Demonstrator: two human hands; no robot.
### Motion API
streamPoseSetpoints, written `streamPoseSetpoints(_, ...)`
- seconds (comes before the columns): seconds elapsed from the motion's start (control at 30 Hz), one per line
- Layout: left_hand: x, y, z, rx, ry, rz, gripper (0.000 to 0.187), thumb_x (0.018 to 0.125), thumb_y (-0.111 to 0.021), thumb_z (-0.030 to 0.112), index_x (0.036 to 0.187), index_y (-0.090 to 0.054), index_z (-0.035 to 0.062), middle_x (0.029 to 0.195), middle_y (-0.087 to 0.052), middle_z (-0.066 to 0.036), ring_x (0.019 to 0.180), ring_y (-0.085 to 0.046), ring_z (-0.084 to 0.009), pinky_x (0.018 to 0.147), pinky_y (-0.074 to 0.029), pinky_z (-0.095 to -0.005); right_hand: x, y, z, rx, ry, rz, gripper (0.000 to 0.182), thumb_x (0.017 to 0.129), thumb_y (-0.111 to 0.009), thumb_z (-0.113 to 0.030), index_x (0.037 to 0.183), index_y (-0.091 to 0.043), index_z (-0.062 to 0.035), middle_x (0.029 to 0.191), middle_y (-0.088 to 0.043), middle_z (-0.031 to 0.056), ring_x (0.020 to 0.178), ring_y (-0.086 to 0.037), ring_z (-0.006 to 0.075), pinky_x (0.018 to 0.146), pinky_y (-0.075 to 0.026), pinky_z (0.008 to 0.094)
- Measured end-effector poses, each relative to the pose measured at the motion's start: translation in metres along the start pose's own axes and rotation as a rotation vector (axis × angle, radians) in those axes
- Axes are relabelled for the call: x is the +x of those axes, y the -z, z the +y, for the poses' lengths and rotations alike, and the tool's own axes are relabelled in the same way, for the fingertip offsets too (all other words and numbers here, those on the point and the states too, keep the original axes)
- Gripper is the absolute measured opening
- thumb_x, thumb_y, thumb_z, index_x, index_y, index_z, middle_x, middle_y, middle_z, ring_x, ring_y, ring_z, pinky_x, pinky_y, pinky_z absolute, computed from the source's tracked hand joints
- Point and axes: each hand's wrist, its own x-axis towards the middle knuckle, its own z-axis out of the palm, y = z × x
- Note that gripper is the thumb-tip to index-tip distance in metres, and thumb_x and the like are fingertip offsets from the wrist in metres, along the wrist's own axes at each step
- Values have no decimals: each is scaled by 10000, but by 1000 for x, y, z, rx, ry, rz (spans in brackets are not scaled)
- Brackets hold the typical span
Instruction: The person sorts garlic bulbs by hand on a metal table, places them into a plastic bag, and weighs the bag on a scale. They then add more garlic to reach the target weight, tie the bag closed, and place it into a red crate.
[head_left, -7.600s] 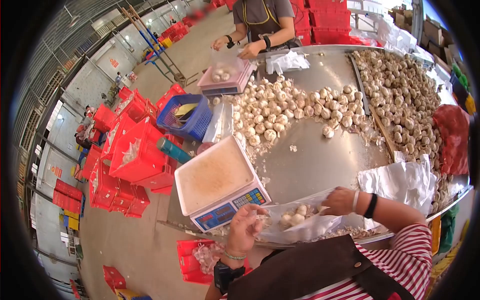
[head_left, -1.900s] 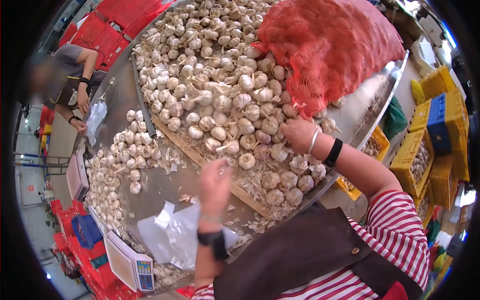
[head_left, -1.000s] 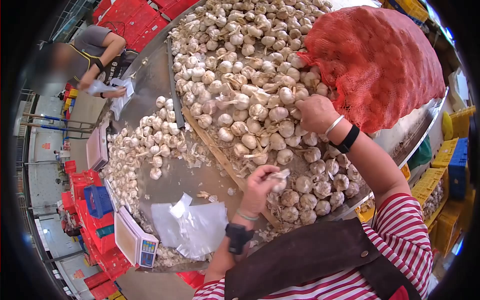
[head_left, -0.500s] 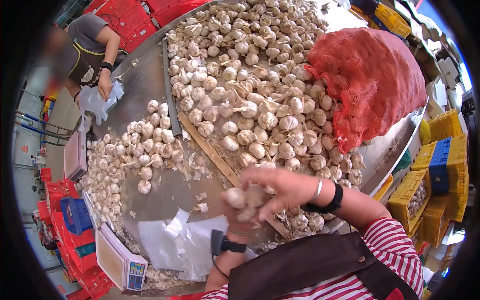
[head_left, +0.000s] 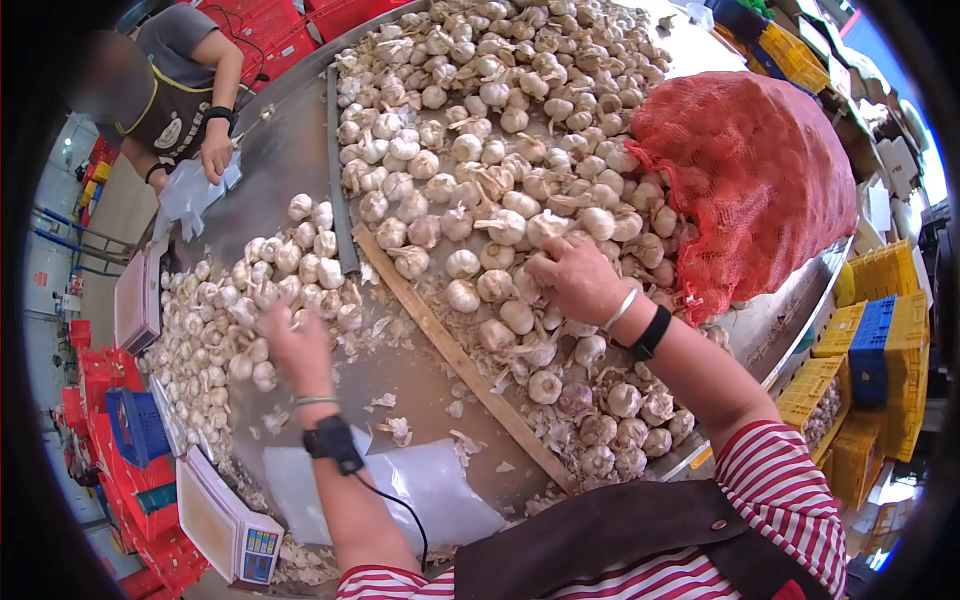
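My right hand [head_left: 582, 282] reaches into the large heap of untrimmed garlic bulbs [head_left: 497, 225]. Its fingers are bent round a garlic bulb that the hand mostly hides. Over at the left, my left hand [head_left: 298, 348] is at the edge of a smaller pile of cleaner garlic bulbs [head_left: 205, 335], close to a few loose ones. Motion blurs its fingers, so whether they hold anything does not show. Between the two piles lies a wooden strip [head_left: 455, 352], with a grey strip [head_left: 340, 170] continuing beyond it.
A red mesh sack [head_left: 750, 185] bulges at the right. Clear plastic bags [head_left: 430, 490] lie before me, near a weighing scale [head_left: 225, 520]. Across the table a co-worker's hand [head_left: 216, 150] is at another plastic bag [head_left: 190, 195]. Yellow crates [head_left: 875, 390] stand at the right.
My hands were together over the wooden strip with garlic bulbs in them. They have parted: the left moved to the smaller pile, the right up into the large heap.
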Motion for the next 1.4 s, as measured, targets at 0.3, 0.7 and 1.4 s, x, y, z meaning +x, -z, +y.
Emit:
streamPoseSetpoints(0.3,-67,-76,152,-40,-247,-628,505,754,-754,235,1171,-524,69,1028,-595,-166,996,-592,-332,838,-473,-403,-72,64,18,2078,-271,194,475,798,-732,-284,1151,-553,-21,1260,-558,123,1130,-589,244,854,-556,372)
streamPoseSetpoints(0.7,-15,-87,164,-299,-273,-588,302,819,-610,140,1102,-571,43,1130,-568,-185,903,-635,-350,825,-509,-439,9,38,41,-147,-353,-199,446,707,-605,-45,1144,-565,-124,1050,-593,148,922,-615,348,788,-505,425)
streamPoseSetpoints(1.4,-103,3,118,-2459,904,-733,674,836,-533,654,1152,-594,61,1050,-609,-212,830,-634,-307,622,-573,-390,39,48,-67,557,46,-30,599,750,-712,-90,1309,-495,-77,1180,-591,167,884,-642,305,782,-529,387)
